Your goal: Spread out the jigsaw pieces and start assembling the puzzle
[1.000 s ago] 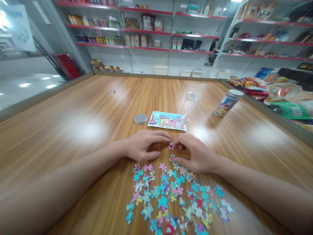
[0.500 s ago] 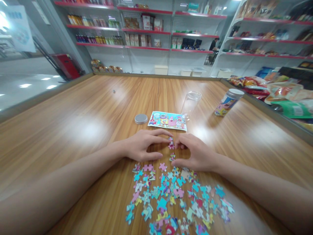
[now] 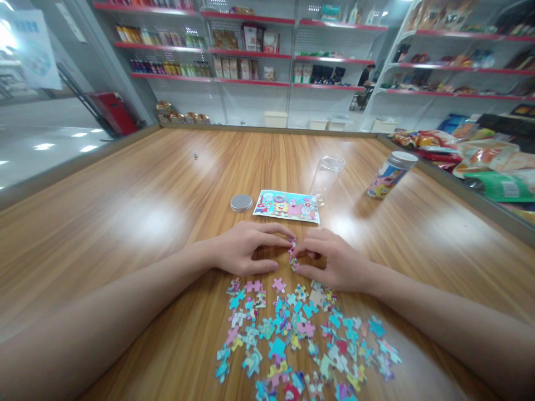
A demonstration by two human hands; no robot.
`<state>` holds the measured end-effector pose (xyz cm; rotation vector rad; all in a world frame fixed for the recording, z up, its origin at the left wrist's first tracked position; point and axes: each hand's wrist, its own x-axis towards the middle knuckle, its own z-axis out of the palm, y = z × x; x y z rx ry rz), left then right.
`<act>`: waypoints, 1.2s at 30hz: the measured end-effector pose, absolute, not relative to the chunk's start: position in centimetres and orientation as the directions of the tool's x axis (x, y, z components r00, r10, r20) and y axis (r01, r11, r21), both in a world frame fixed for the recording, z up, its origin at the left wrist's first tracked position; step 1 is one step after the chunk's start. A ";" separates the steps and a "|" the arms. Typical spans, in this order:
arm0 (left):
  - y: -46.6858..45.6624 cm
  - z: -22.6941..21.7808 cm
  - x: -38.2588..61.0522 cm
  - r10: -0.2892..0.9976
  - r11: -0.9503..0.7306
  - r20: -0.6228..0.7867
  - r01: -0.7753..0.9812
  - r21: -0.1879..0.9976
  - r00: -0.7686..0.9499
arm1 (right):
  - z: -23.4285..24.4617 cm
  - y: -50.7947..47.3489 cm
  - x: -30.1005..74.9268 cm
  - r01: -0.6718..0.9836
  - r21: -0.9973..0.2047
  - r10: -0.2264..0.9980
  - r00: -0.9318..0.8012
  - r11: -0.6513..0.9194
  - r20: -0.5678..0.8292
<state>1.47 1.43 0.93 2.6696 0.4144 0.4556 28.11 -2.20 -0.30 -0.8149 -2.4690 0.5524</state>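
My left hand (image 3: 242, 249) and my right hand (image 3: 334, 262) meet over the wooden table (image 3: 137, 211), fingertips pinching small joined puzzle pieces (image 3: 292, 252) between them. My right thumb presses a second piece against the first from below. A loose spread of several colourful puzzle pieces (image 3: 301, 334) lies just in front of both wrists. Beyond the hands lies the printed reference picture (image 3: 286, 206), flat on the table.
A round metal lid (image 3: 241, 203) lies left of the picture. An open clear jar (image 3: 326, 177) and a capped printed tube (image 3: 390, 175) stand behind it, to the right. Snack bags (image 3: 480, 156) pile up past the right edge. Store shelves fill the background.
My right thumb has slid up, bringing the lower piece against the one held at my fingertips. My left hand has hardly moved.
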 end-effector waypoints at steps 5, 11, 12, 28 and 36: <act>1.4 0.7 1.5 0.364 -0.867 0.264 0.222 0.446 0.893 | -0.1 -2.1 28.1 0.427 -0.509 0.619 -0.725 0.748 0.302; 1.5 0.5 1.6 0.387 -0.851 0.255 0.237 0.469 0.886 | 0.1 -2.1 28.2 0.449 -0.511 0.634 -0.724 0.733 0.272; 1.5 0.5 1.6 0.387 -0.850 0.253 0.237 0.471 0.886 | 0.1 -2.1 28.2 0.450 -0.512 0.635 -0.724 0.731 0.270; 1.4 0.9 1.6 0.389 -0.844 0.250 0.233 0.483 0.887 | 0.0 -2.2 28.2 0.454 -0.537 0.661 -0.692 0.711 0.290; 1.4 1.1 1.6 0.356 -0.862 0.273 0.201 0.465 0.894 | -0.3 -2.1 28.0 0.482 -0.490 0.658 -0.693 0.726 0.294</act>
